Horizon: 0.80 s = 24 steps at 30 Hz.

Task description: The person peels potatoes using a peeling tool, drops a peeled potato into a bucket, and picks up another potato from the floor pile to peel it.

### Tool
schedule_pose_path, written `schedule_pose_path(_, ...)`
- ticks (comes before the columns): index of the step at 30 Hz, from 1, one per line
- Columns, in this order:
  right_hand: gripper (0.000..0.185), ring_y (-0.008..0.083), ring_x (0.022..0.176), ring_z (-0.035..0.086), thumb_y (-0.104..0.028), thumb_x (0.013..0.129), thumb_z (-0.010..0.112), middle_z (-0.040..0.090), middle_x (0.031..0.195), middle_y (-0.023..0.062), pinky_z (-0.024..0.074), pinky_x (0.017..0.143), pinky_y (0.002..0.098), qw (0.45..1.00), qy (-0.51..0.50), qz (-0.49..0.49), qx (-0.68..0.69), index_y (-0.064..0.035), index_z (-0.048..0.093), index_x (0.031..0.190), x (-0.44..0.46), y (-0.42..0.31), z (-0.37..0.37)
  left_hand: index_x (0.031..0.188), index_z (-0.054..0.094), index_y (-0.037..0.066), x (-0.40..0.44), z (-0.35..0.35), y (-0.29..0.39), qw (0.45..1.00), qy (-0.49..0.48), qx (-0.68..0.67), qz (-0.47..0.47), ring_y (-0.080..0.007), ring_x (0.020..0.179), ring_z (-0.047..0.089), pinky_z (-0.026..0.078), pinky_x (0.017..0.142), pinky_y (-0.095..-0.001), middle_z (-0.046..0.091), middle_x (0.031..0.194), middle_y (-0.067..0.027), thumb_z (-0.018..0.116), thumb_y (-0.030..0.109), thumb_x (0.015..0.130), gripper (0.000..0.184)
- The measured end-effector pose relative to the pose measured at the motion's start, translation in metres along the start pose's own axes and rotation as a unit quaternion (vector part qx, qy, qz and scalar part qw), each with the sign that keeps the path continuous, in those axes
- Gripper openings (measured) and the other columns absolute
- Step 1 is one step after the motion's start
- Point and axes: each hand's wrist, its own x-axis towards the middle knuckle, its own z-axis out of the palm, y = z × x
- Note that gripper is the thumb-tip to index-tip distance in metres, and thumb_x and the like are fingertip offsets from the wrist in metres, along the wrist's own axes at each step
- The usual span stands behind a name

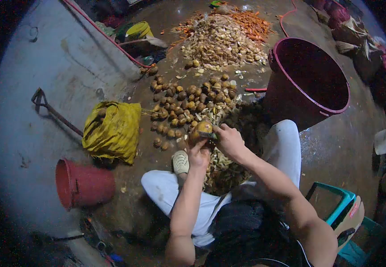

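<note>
My left hand is closed around the lower side of a round, yellow-brown root vegetable, holding it up over the floor between my knees. A short dark blade, which looks like a knife, lies across the vegetable's near side. Closed on the blade's handle end, my right hand sits just right of the vegetable; the fingers hide most of the handle. Beneath both hands is a heap of peelings. Many similar brown root vegetables lie loose on the floor beyond.
A pile of pale cut pieces lies farther off, with orange pieces beside it. The tall maroon tub stands at right. On the left are a yellow sack, a red bucket and a long-handled tool.
</note>
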Motion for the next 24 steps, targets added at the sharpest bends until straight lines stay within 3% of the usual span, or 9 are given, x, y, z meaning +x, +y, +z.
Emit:
schedule_pose_path(6,0.032,0.043,0.079,0.065,-0.006,0.075,0.059,0.063,0.093,0.0222,0.0543,0.068,0.0503,1.0,0.007,-0.007,0.029,-0.0074,0.063,0.107,0.004,0.03,0.011,0.13,0.048,0.004,-0.007,0.011,0.006,0.999,-0.031,0.009,0.014,-0.0286,0.117,0.055,0.043,0.104,-0.042,0.058,0.122,-0.013,0.071,-0.005,0.072,0.062)
schedule_pose_path(8,0.022,0.0444,0.083,0.065,-0.005,0.077,0.057,0.064,0.094,0.0254,0.0545,0.073,0.0509,0.992,-0.071,0.1,0.036,-0.0015,0.065,0.098,0.02,0.063,0.024,0.132,0.047,0.003,0.0,0.006,0.01,1.0,-0.015,-0.01,0.007,-0.0292,0.119,0.054,0.041,0.107,-0.043,0.055,0.128,-0.0149,0.072,-0.004,0.073,0.064)
schedule_pose_path(9,0.015,0.0456,0.086,0.064,-0.004,0.078,0.057,0.064,0.091,0.0295,0.054,0.077,0.0515,0.989,-0.049,0.128,0.052,0.0024,0.065,0.089,0.024,0.07,0.039,0.132,0.047,0.003,0.01,0.013,0.018,1.0,-0.027,-0.009,0.01,-0.0292,0.119,0.054,0.041,0.107,-0.043,0.055,0.128,-0.0149,0.072,-0.004,0.073,0.064)
schedule_pose_path(12,0.015,0.0467,0.087,0.064,-0.002,0.077,0.058,0.062,0.093,0.0327,0.0537,0.078,0.0518,0.984,-0.117,0.128,0.036,0.0048,0.064,0.089,0.025,0.063,0.034,0.14,0.04,0.002,0.002,0.023,0.04,0.985,-0.161,-0.058,-0.028,-0.0303,0.125,0.05,0.039,0.11,-0.0447,0.048,0.138,-0.0106,0.074,0.009,0.078,0.071)
schedule_pose_path(14,0.018,0.0478,0.093,0.062,-0.001,0.076,0.059,0.06,0.097,0.0354,0.0529,0.081,0.0512,0.982,-0.143,0.115,0.043,0.0054,0.061,0.092,0.015,0.056,0.023,0.14,0.039,0.0,0.015,0.01,0.035,0.995,-0.087,-0.049,-0.011,-0.0298,0.126,0.049,0.04,0.109,-0.0444,0.048,0.138,-0.012,0.076,0.016,0.076,0.076)
schedule_pose_path(16,0.022,0.0456,0.097,0.061,-0.003,0.076,0.061,0.06,0.097,0.0365,0.0519,0.083,0.0513,0.991,-0.078,0.106,0.038,0.0044,0.059,0.098,0.014,0.055,0.019,0.141,0.038,-0.001,0.021,-0.013,0.029,0.993,-0.108,-0.054,-0.012,-0.029,0.126,0.049,0.04,0.108,-0.0443,0.048,0.138,-0.013,0.074,0.013,0.079,0.073)
schedule_pose_path(18,0.031,0.0457,0.088,0.058,-0.003,0.076,0.062,0.061,0.092,0.0301,0.0477,0.079,0.0489,0.995,-0.035,0.083,0.052,0.0035,0.055,0.106,0.01,0.051,0.009,0.141,0.037,-0.001,0.02,-0.015,0.028,0.994,-0.105,-0.034,0.0,-0.0283,0.125,0.049,0.041,0.107,-0.044,0.048,0.137,-0.0132,0.072,0.011,0.081,0.07)
schedule_pose_path(20,0.026,0.0404,0.094,0.063,-0.012,0.084,0.061,0.062,0.089,0.0314,0.0505,0.079,0.0488,0.979,0.011,-0.083,0.184,0.0032,0.058,0.105,0.015,0.055,0.002,0.141,0.038,-0.001,0.016,-0.007,0.034,0.995,-0.096,-0.01,0.005,-0.028,0.124,0.05,0.042,0.106,-0.0436,0.048,0.137,-0.0131,0.07,0.009,0.082,0.068)
schedule_pose_path(24,0.033,0.037,0.082,0.061,-0.025,0.091,0.06,0.063,0.088,0.0246,0.0474,0.074,0.0427,0.962,-0.129,0.057,0.235,0.005,0.06,0.104,0.013,0.031,-0.024,0.141,0.036,-0.002,0.007,0.015,0.044,0.989,-0.145,0.003,-0.012,-0.027,0.121,0.052,0.046,0.101,-0.0384,0.05,0.135,-0.0146,0.073,0.012,0.08,0.073)
